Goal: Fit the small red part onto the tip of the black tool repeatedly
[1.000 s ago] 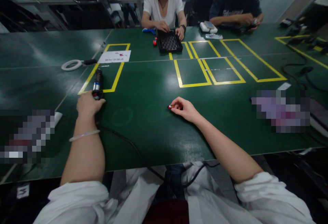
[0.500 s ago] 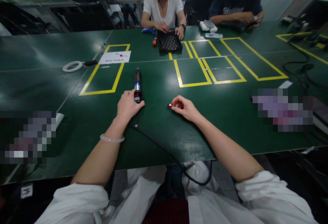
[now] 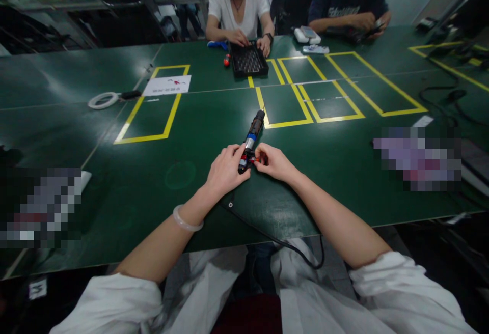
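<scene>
My left hand is closed around the lower end of a slim cylindrical tool, with black, blue and silver bands and some red at the grip. It lies on the green table, tilted with its dark tip pointing away and to the right. Thumb and fingers of my right hand pinch a small red-and-black part right beside the tool's lower end. I cannot tell whether the part touches the tool. Below the left hand, a black cable runs over the table edge; its upper end is hidden.
Yellow tape outlines mark the green table. A printed sheet and a coiled white cable lie at left. Across the table a person handles a black tray; another person sits right of them.
My left hand has moved right with the tool, bringing it against the right hand, and the tool now leans rightward. The right hand has stayed nearly in place with the small part.
</scene>
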Tool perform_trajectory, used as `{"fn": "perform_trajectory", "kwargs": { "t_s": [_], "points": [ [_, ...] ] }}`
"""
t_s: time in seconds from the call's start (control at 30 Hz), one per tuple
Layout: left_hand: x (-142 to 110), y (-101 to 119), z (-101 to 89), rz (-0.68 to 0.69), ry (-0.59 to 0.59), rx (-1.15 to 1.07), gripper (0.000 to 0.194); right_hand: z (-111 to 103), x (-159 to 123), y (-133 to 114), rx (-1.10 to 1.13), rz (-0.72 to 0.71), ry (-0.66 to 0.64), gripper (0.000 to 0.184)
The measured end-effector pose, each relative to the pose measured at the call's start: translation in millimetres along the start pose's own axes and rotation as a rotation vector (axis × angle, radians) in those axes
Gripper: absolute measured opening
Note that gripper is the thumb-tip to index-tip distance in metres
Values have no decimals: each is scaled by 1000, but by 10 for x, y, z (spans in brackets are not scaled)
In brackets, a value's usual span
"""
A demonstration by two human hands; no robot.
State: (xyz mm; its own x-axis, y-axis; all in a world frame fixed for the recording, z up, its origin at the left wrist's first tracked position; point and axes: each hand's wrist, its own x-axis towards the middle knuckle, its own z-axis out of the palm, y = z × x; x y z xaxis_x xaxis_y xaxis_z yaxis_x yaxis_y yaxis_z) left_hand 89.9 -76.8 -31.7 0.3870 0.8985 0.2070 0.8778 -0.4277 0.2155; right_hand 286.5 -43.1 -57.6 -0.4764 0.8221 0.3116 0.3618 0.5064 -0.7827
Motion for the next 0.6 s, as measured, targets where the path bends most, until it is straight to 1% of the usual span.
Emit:
{"fn": "perform_trajectory", "kwargs": {
  "t_s": [0.13,0.3,0.47,0.6],
  "points": [
    [1,-3,1,-1,-1,-13,68,11,-3,12,-7,-19,-19,14],
    [-1,7,-15,-6,-10,-6,68,0,-2,20,46,-30,20,6],
    [-7,9,-20,-2,-18,13,69,0,3,8,114,34,28,8],
    [-1,10,-22,-2,-20,24,73,-10,-4,6,208,114,71,8]
  ]
}}
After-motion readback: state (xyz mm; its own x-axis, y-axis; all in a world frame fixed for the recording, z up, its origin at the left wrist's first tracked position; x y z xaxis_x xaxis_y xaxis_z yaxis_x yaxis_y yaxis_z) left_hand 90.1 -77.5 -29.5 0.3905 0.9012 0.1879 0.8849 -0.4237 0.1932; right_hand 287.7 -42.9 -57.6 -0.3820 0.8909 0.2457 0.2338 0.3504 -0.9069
